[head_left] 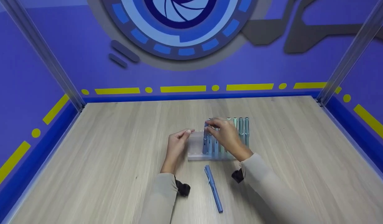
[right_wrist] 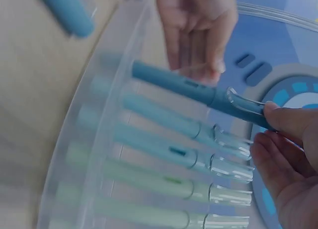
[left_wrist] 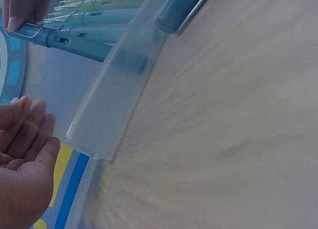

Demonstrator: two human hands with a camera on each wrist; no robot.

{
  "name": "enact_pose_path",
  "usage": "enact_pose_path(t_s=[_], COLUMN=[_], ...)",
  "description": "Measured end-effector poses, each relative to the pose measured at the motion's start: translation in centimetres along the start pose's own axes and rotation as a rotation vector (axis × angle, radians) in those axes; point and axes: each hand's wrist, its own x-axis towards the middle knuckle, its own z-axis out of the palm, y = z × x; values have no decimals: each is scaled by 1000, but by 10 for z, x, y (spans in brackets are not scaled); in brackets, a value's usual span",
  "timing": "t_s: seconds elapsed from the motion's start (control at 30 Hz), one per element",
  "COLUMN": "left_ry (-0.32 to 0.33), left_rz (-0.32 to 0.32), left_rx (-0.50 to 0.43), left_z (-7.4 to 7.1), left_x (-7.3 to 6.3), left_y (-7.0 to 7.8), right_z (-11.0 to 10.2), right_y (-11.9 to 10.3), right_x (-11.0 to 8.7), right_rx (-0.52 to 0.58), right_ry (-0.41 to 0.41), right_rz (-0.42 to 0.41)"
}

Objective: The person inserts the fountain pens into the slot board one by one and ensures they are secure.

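Observation:
A clear pen stand (head_left: 196, 143) holds a row of fountain pens, shading from blue through pale green to grey-green. My right hand (head_left: 225, 132) pinches the capped top of the leftmost dark blue pen (right_wrist: 174, 85), whose lower end is in the stand's front trough (left_wrist: 107, 114). At the stand's upper left corner, my left hand (head_left: 176, 144) pinches the clear edge between thumb and fingertips. Another blue pen (head_left: 214, 188) lies on the table in front of the stand, between my forearms. My right hand hides some of the middle pens in the head view.
The wooden table (head_left: 117, 149) is bounded by blue-purple panels (head_left: 191, 77) at the back and sides. Black wrist cameras (head_left: 182, 188) sit under both sleeves, on either side of the lying pen.

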Motion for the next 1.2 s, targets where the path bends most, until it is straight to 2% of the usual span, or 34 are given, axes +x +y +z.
enact_pose_path(t_s=[0.17, 0.27, 0.53, 0.93, 1.1, 1.13, 1.2], left_ry=[-3, -3, -2, 7, 10, 8, 9], left_rz=[28, 32, 14, -3, 7, 5, 15], left_rx=[27, 40, 5, -15, -3, -1, 4], left_z=[-2, -2, 1, 0, 0, 0, 0], left_x=[-13, -14, 4, 4, 4, 2, 2], left_y=[24, 26, -8, -10, -11, -6, -6], right_z=[2, 4, 7, 11, 13, 14, 15], right_y=[6, 10, 14, 14, 15, 16, 17], right_x=[2, 3, 6, 12, 13, 13, 13], right_rx=[-134, -174, -223, -251, -232, -223, -207], right_ry=[23, 45, 56, 14, 28, 35, 49], right_rz=[-112, -172, -196, -190, -194, -198, -205])
